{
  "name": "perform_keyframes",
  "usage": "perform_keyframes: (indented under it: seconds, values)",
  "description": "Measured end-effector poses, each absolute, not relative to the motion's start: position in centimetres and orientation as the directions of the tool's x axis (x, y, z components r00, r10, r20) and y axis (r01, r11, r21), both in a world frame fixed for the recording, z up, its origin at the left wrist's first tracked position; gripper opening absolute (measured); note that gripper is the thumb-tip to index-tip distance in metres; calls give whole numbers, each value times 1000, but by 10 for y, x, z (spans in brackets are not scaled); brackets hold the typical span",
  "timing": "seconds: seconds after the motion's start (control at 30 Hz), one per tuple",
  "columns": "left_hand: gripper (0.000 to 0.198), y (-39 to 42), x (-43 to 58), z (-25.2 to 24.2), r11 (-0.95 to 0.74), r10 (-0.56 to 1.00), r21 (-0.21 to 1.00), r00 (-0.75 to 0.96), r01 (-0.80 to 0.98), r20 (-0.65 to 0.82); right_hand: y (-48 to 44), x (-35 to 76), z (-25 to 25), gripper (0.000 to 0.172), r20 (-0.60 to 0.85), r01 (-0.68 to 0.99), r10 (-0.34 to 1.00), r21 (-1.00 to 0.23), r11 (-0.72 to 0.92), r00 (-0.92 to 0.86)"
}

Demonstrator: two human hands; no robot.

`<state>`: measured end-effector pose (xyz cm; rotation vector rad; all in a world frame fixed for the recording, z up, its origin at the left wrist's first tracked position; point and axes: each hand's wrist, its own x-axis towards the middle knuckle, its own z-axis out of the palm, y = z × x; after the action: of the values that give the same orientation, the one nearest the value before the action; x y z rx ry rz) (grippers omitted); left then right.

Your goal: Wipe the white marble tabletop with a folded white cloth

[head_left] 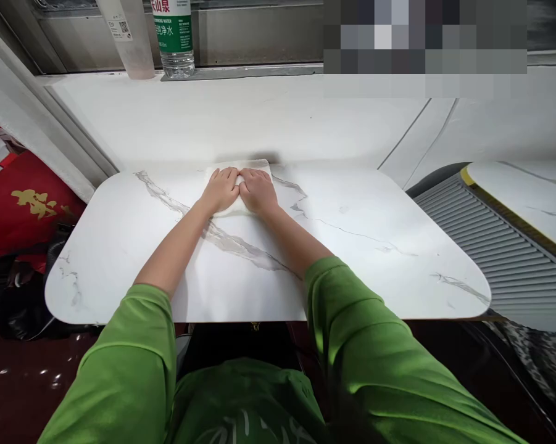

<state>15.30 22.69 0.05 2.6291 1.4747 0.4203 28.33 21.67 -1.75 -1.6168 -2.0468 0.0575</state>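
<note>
A white folded cloth (254, 168) lies at the far edge of the white marble-patterned table (374, 259). My left hand (221, 189) and my right hand (258, 190) rest side by side on top of it, palms down and touching each other. Their fingers lie flat and point away from me, pressing on the cloth. Most of the cloth is hidden under the hands. Both my arms wear green sleeves pushed up to the elbows.
A water bottle (174, 37) with a green label and a pale tube (128, 38) stand on the window ledge behind. Red fabric (23, 206) with gold print lies left of the table. A grey slatted panel (500, 246) and a second table (532, 197) are at the right.
</note>
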Motion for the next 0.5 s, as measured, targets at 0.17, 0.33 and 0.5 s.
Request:
perform_keyframes:
  seconds: [0.17,0.33,0.5]
  values:
    - [51,219,152,0,-498,866,203,474,843,157,212,283,-19,46,372,899,916,-333,286,-154]
    - [53,182,136,1,-541,841,164,524,825,134,171,272,-16,49,338,898,929,-345,274,-154]
    - [55,108,90,1,-549,834,119,532,828,144,100,237,-15,51,320,869,910,-329,369,-265]
